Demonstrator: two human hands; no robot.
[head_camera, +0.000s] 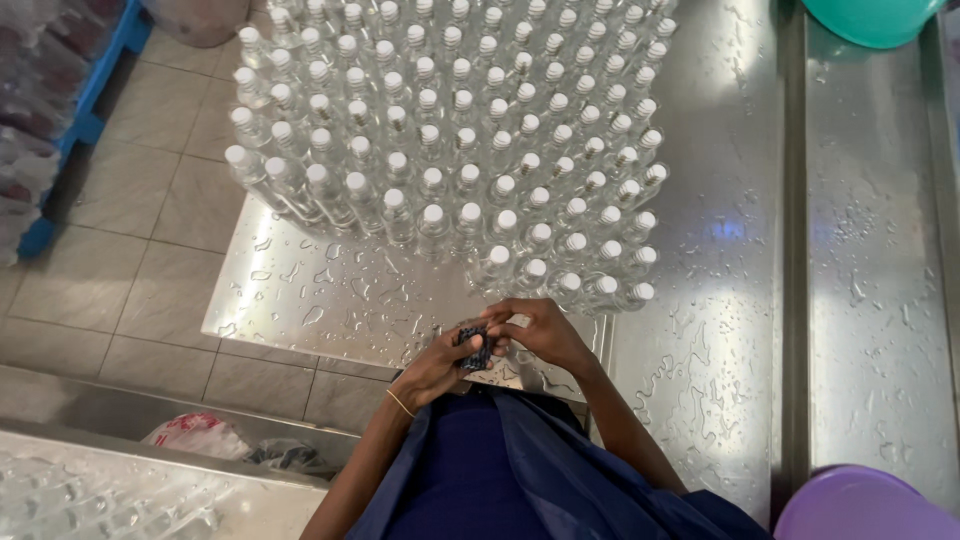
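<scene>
Dark and small, the block (474, 347) sits pinched between my hands just above the wet table (330, 295) edge. My left hand (432, 368) grips it from below; my right hand (540, 330) closes over its top. The bottles (450, 140) stand just beyond.

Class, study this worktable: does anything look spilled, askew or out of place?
Yes: water droplets and small puddles cover the steel table around the capped clear bottles, which stand upright in neat rows. The left hand and right hand hold a small dark object.
</scene>
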